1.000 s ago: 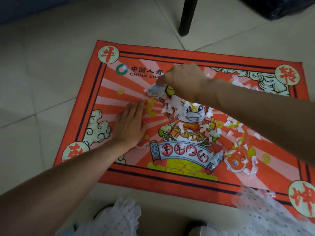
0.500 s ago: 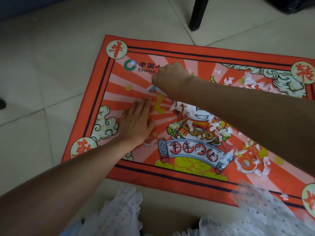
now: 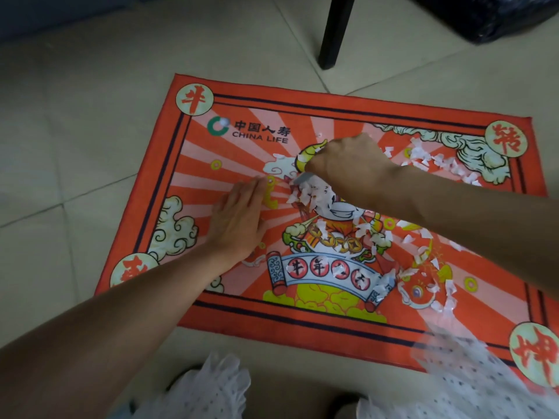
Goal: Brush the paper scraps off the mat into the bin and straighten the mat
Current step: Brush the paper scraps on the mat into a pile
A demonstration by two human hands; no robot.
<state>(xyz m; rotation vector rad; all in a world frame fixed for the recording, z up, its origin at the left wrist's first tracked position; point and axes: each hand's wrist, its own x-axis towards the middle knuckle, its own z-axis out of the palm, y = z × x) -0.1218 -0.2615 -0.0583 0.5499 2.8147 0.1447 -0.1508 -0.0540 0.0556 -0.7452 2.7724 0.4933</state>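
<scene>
An orange printed mat lies on the tiled floor, turned slightly askew. White paper scraps are heaped at its middle, with more strewn to the upper right and lower right. My left hand rests flat on the mat, fingers together, left of the heap. My right hand is a fist just above the heap, closed around a small grey tool whose tip touches the scraps. What kind of tool it is, I cannot tell.
A black bag-lined bin sits on the floor beyond the mat's far right corner. A black furniture leg stands just past the far edge. My white dotted clothing fills the bottom of the view.
My right hand has swept from near the logo at the upper left toward the mat's middle, pushing scraps with it. My left hand has stayed flat in place.
</scene>
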